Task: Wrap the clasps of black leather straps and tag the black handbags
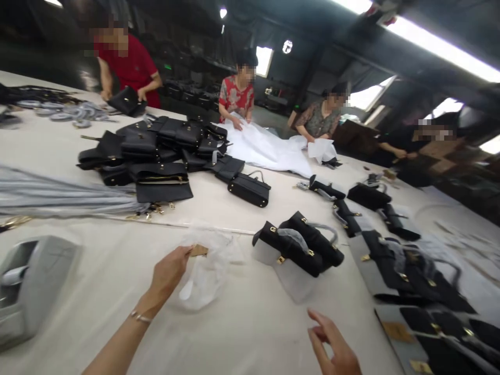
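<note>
My left hand pinches a small brown cardboard tag between thumb and fingers. Behind and below the tag, a crumpled translucent plastic bag lies on the table. My right hand is at the lower right above the tabletop, holding nothing, its thumb and fingers apart and slightly curled. Beyond it, a pair of black handbags lie side by side, with wrapped handles, gold fittings and grey sheets around them.
At left stands a grey tape dispenser. Grey-wrapped straps lie behind it, near a heap of black bags. More black handbags line the right side. Several people work across the table, one at a white sheet.
</note>
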`<state>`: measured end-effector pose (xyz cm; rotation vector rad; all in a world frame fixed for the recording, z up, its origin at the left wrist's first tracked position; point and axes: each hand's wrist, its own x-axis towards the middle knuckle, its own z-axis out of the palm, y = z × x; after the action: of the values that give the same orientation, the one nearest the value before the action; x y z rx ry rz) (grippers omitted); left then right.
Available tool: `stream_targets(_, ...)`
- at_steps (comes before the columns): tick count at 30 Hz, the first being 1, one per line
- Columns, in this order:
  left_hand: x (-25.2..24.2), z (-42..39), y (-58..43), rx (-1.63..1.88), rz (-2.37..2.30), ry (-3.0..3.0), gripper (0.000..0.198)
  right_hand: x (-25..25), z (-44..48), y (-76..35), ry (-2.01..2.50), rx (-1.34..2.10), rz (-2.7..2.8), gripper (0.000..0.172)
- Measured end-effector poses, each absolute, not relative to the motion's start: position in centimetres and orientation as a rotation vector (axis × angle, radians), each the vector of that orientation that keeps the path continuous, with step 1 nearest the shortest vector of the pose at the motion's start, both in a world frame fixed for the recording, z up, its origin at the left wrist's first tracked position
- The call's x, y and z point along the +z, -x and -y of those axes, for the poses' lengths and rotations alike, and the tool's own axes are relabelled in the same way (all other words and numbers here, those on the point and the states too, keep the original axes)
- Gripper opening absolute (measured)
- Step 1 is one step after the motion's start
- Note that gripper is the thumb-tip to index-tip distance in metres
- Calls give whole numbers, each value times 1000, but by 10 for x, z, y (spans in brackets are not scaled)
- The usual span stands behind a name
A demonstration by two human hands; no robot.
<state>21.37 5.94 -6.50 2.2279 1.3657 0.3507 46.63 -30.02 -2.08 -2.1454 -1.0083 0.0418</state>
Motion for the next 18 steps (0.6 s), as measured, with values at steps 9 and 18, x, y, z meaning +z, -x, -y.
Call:
stream_targets(9, -35, -6, -198, 415, -1466, -1941, 35, -18, 237, -416, 1956, 790, 945, 32)
stream_targets(18, -25, 78, -232, 314, -1001, -1515, 66, -20, 180, -357, 1370, 1339, 407, 53)
